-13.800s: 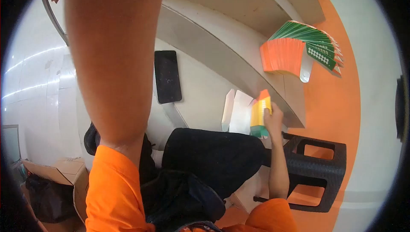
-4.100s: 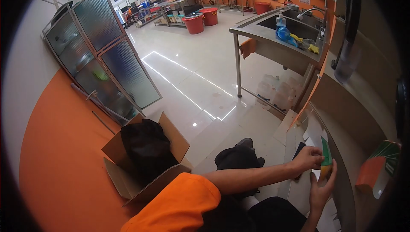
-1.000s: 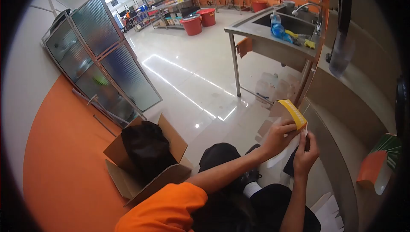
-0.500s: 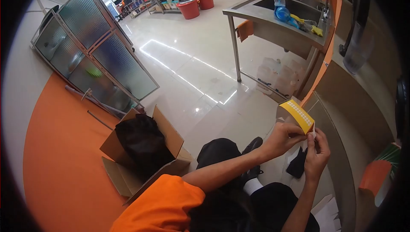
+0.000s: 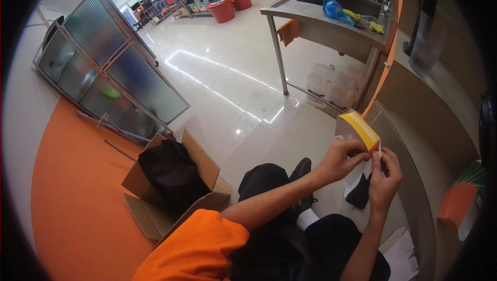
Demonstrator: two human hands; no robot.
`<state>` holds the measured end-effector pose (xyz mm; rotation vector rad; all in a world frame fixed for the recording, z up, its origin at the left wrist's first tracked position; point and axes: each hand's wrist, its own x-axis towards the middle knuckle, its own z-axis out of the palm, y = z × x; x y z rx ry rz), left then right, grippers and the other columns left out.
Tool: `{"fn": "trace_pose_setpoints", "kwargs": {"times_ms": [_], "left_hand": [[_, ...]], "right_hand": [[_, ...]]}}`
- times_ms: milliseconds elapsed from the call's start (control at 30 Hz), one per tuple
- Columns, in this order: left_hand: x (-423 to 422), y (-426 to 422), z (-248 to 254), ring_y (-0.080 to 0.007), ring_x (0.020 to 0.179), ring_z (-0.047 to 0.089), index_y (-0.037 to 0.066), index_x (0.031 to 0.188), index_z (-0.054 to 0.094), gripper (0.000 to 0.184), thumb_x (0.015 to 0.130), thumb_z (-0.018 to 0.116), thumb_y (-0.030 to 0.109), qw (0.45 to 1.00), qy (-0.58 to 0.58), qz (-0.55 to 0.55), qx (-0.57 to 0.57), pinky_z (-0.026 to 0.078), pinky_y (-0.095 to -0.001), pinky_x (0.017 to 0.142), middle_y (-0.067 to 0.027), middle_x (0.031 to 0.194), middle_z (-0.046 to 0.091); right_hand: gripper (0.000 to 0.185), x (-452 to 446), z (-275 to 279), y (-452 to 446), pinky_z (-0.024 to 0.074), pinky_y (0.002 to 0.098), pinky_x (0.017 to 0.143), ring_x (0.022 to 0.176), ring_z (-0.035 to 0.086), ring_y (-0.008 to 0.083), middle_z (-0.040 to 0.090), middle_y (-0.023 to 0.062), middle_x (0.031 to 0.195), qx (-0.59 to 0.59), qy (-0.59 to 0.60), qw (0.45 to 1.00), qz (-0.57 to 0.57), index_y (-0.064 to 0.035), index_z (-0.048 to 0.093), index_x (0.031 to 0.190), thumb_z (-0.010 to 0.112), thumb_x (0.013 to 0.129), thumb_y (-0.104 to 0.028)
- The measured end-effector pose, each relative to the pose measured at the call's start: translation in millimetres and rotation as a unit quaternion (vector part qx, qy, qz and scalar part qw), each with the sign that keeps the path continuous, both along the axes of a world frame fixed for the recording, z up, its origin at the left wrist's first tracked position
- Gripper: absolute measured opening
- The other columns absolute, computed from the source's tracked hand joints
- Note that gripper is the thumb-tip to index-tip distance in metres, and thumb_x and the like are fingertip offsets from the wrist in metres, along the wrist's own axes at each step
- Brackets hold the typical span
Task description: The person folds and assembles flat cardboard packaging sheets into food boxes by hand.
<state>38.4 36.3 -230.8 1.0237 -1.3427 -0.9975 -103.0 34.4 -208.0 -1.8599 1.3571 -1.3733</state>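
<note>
A small yellow cardboard box (image 5: pixel 361 130) with a band of white marks is held up in front of me at the right. My left hand (image 5: pixel 342 161) is closed at its near end, with the thumb and fingers pinching the edge. My right hand (image 5: pixel 386 177) is closed too, its fingertips pressed on a white flap at the same corner. The two hands almost touch there. Below them, white paper or card and a dark object (image 5: pixel 358 192) lie on the floor; I cannot make out what the dark one is.
An open cardboard box (image 5: pixel 207 164) with a black bag (image 5: pixel 168 172) stands at the left. Flat white card pieces (image 5: pixel 399 255) lie at lower right. A steel sink table (image 5: pixel 290 12) stands ahead, with plastic jugs (image 5: pixel 334 84) beneath. A glass-panelled cabinet (image 5: pixel 150 82) is at left.
The view has shifted slightly. My fingers have moved a little at the box's near corner; both hands keep hold of the yellow box.
</note>
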Motion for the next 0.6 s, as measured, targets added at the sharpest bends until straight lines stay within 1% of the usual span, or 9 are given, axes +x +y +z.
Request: {"fn": "trace_pose_setpoints", "kwargs": {"times_ms": [100, 200, 300, 433, 533, 600], "left_hand": [[2, 1, 6, -0.0159, 0.076, 0.065, -0.005, 0.096, 0.065, 0.018, 0.081, 0.066, 0.005, 0.998, -0.047, 0.014, -0.026, 0.052, -0.0267, 0.071, -0.0115, 0.084, 0.067], [1, 1, 1, -0.0179, 0.08, 0.065, -0.006, 0.097, 0.064, 0.02, 0.08, 0.067, 0.005, 0.998, -0.041, 0.013, -0.045, 0.052, -0.0282, 0.074, -0.0132, 0.086, 0.067], [4, 2, 1, -0.0174, 0.082, 0.066, -0.006, 0.096, 0.065, 0.02, 0.08, 0.067, 0.006, 0.999, -0.04, 0.006, -0.026, 0.051, -0.028, 0.076, -0.0132, 0.087, 0.067], [1, 5, 1, -0.0158, 0.082, 0.065, -0.006, 0.095, 0.065, 0.019, 0.081, 0.067, 0.006, 1.0, -0.015, 0.004, -0.004, 0.051, -0.027, 0.075, -0.0135, 0.089, 0.067], [-1, 7, 1, -0.0145, 0.082, 0.065, -0.006, 0.095, 0.065, 0.018, 0.081, 0.067, 0.005, 1.0, 0.003, 0.003, 0.0, 0.051, -0.0266, 0.075, -0.013, 0.09, 0.068], [0, 8, 3, -0.0139, 0.083, 0.065, -0.006, 0.096, 0.065, 0.019, 0.081, 0.067, 0.005, 1.0, 0.001, -0.007, 0.005, 0.051, -0.0264, 0.075, -0.0125, 0.09, 0.068]], "right_hand": [[0.013, 1, 0, 0, 0.0465, 0.0317, 0.08, 0.087, 0.061, 0.0219, 0.064, 0.0115, 0.095, 0.003, 0.002, 1.0, -0.001, 0.0052, 0.064, 0.09, 0.063, 0.083, -0.005], [0.013, 2, -1, 1, 0.0465, 0.0315, 0.079, 0.086, 0.061, 0.0213, 0.064, 0.0109, 0.094, 0.019, 0.004, 1.0, -0.008, 0.0047, 0.064, 0.09, 0.063, 0.083, -0.006], [0.013, 1, 0, 2, 0.0464, 0.0308, 0.078, 0.085, 0.06, 0.0202, 0.063, 0.0099, 0.093, 0.026, -0.003, 1.0, 0.009, 0.0042, 0.064, 0.09, 0.063, 0.083, -0.007], [0.013, -5, 0, -3, 0.0457, 0.0293, 0.075, 0.082, 0.059, 0.019, 0.061, 0.0085, 0.091, 0.049, -0.023, 0.997, 0.047, 0.004, 0.064, 0.09, 0.063, 0.083, -0.008], [0.014, -9, 6, -2, 0.0444, 0.0285, 0.071, 0.079, 0.057, 0.0178, 0.061, 0.0082, 0.088, 0.083, 0.002, 0.995, 0.052, 0.0041, 0.064, 0.09, 0.063, 0.083, -0.008], [0.014, -9, 4, -3, 0.0437, 0.0283, 0.069, 0.077, 0.057, 0.0166, 0.06, 0.008, 0.085, 0.07, 0.027, 0.996, 0.052, 0.0043, 0.064, 0.09, 0.064, 0.083, -0.008]]}}
